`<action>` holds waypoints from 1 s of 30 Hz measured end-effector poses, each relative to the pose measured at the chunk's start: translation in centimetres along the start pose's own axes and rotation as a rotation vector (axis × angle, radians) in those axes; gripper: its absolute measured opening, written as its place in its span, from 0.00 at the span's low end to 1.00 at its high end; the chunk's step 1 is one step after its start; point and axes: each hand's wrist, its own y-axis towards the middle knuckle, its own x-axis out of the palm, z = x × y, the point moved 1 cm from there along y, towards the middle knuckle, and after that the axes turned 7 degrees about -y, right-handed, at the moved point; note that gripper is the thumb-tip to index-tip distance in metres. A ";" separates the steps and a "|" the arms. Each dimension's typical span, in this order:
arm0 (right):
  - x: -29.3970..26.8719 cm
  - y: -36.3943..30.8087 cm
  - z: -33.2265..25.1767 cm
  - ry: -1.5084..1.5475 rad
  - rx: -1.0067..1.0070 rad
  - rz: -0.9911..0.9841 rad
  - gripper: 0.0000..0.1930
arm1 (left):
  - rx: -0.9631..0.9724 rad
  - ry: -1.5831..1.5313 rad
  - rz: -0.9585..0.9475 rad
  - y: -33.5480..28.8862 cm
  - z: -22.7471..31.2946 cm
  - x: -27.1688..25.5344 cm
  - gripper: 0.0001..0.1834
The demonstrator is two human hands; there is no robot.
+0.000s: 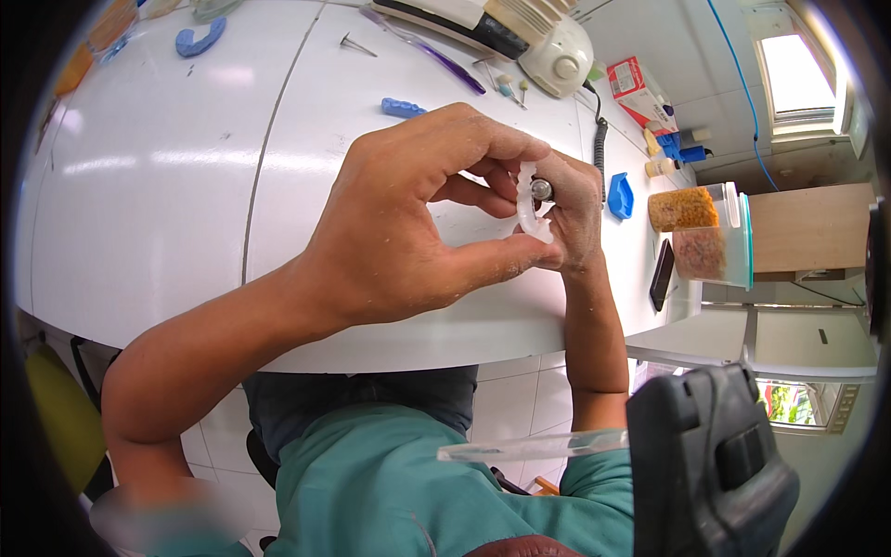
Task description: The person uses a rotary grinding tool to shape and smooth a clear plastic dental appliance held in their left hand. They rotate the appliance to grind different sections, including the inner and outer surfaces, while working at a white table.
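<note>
Beside the hands (483,209), granule-filled tubs (710,232)

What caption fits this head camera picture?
Left hand holds a white dental piece against a rotary tool in the right hand.

Two hands are in view, the left hand (408,223) and the right hand (575,218), with one white curved dental piece (531,212) between them. The white table (158,204) carries three blue dental pieces (200,39), one purple toothbrush (429,48), one black phone (662,274) and two clear containers (710,232).
</note>
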 end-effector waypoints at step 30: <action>0.3 0.0 0.2 0.015 0.031 0.023 0.33 | 0.068 0.038 0.013 0.1 0.0 -0.2 0.34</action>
